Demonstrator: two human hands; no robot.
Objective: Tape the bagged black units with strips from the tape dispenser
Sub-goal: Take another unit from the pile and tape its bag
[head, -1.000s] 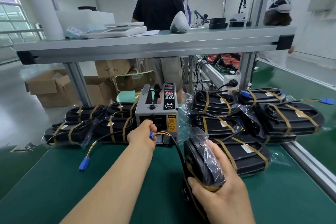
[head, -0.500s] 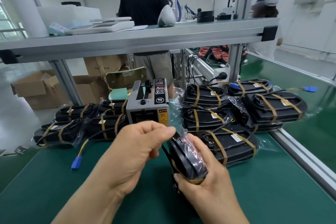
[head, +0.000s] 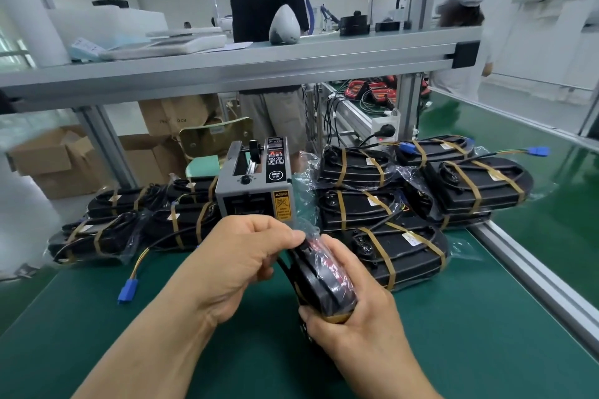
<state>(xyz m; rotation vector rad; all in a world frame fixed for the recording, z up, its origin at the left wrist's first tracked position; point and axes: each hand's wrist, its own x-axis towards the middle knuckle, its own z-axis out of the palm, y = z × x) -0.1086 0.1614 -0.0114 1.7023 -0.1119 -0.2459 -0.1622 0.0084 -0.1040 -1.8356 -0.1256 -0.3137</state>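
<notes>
A black unit in a clear plastic bag [head: 324, 278] stands on end over the green mat, near the front. My right hand [head: 359, 327] grips its lower right side, a tan tape band under the fingers. My left hand [head: 240, 256] pinches the bag's top edge with thumb and forefinger. Whether a tape strip is in that pinch cannot be told. The grey tape dispenser [head: 256, 185] stands just behind my hands, its slot facing me.
Taped bagged units are stacked left of the dispenser [head: 136, 223] and right of it [head: 402, 201]. A cable with a blue connector [head: 128, 290] lies on the mat. An aluminium rail [head: 531, 275] borders the mat on the right. A shelf [head: 227, 65] spans overhead; a person stands behind it.
My left hand came back from the dispenser slot to the top of the held unit and now pinches the bag there. My right hand kept its grip on the unit.
</notes>
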